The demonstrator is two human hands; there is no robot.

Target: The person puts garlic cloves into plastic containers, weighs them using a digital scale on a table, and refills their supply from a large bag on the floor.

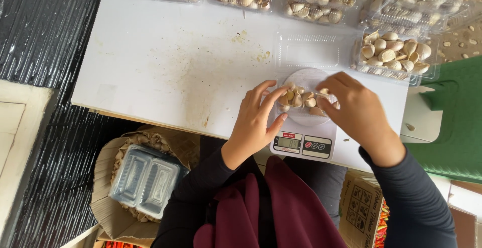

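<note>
Weighing garlic cloves in a clear tray on the scale; left hand and right hand cupping loosely, fingers spread, gripping nothing firmly. Sitting finished: filled trays along the table. Remaining: loose garlic in the box, empty trays.

white table | black ribbed floor mat | green plastic chair | even daylight

Long black sleeves cover both arms to the wrists; a maroon garment drapes down the front.
</note>
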